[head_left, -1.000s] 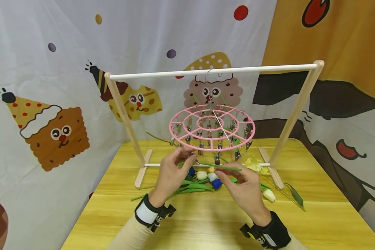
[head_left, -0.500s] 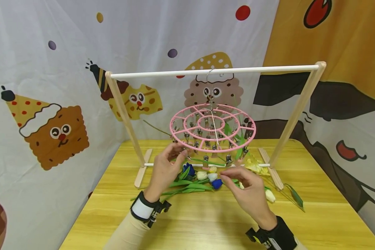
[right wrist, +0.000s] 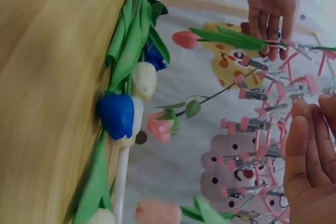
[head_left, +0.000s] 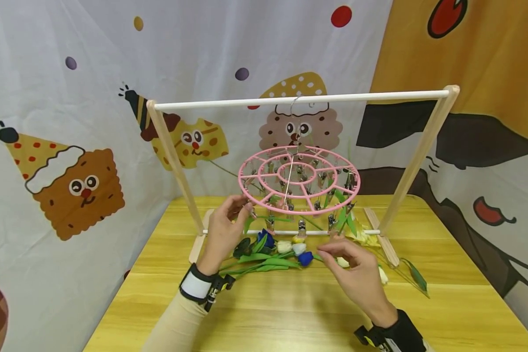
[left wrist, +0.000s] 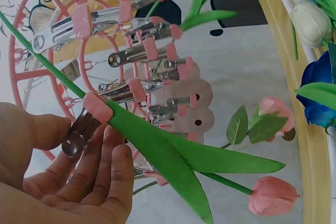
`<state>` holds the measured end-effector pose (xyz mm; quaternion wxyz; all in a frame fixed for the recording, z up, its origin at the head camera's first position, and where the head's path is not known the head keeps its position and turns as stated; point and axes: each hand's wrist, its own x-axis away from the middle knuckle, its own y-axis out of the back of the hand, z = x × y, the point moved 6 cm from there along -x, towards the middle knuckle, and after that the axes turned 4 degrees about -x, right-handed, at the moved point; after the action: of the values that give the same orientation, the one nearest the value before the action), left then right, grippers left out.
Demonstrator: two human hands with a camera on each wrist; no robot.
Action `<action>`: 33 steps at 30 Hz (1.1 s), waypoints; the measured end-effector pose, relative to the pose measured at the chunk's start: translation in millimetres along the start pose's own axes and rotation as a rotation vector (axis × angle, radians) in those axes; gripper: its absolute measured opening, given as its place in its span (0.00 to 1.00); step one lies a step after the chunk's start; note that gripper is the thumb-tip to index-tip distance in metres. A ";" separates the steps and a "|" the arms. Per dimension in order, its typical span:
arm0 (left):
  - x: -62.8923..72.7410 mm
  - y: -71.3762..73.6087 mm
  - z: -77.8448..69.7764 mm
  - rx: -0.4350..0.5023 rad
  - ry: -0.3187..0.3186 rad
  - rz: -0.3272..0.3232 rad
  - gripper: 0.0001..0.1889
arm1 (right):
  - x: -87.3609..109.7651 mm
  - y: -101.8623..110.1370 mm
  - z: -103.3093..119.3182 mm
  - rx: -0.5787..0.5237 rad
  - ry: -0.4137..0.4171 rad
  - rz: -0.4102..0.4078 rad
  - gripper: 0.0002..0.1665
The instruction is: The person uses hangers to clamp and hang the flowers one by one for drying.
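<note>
My left hand (head_left: pixel 223 232) is at the left edge of a round pink clip hanger (head_left: pixel 299 213), which hangs from a white rod. In the left wrist view its thumb and fingers pinch the tail of a metal clip (left wrist: pixel 86 124) with pink tips. That clip bites the green stem of an artificial pink tulip (left wrist: pixel 273 196), whose leaves (left wrist: pixel 163 156) spread beyond the tips. My right hand (head_left: pixel 356 276) hovers below the hanger's front right, fingers loosely bent, nothing held. More clips (right wrist: pixel 254 124) dangle near its fingertips in the right wrist view.
Blue tulips (head_left: pixel 305 258), white tulips (head_left: pixel 284 247) and green leaves lie on the wooden table (head_left: pixel 264 313) under the hanger. A wooden stand (head_left: pixel 424 146) frames it. A pink rose (right wrist: pixel 160 127) hangs among the clips. A yellow flower (head_left: pixel 361 233) is at right.
My right hand has let go of the green stem and drawn back right and down. My left hand has moved left with the clip as the hanger's near side turned left.
</note>
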<state>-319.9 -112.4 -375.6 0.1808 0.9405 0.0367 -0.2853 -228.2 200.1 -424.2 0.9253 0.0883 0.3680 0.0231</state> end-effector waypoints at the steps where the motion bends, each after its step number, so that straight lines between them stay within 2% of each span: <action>1: -1.1 0.3 1.2 0.001 -0.002 -0.004 0.14 | 0.9 1.9 -1.4 0.013 -0.013 -0.004 0.19; 8: -4.5 2.8 4.4 -0.003 0.019 -0.008 0.15 | 8.3 12.7 -9.6 0.057 -0.042 -0.017 0.23; 15: -5.8 3.0 6.7 -0.033 0.040 0.002 0.17 | 14.0 22.7 -14.0 0.061 -0.047 -0.031 0.18; 18: -5.4 2.9 7.4 -0.024 0.045 0.009 0.20 | 17.3 28.5 -17.3 0.072 -0.063 -0.030 0.19; 27: 2.8 7.3 10.5 0.003 0.065 0.020 0.25 | 26.7 54.6 -28.6 0.218 -0.113 -0.093 0.17; 33: 12.2 10.1 11.1 -0.038 0.038 0.012 0.25 | 33.1 76.1 -37.1 0.402 -0.160 -0.147 0.15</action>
<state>-313.8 -126.2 -387.6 0.1998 0.9423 0.0399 -0.2657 -227.9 283.9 -459.3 0.9146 0.2451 0.2962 -0.1253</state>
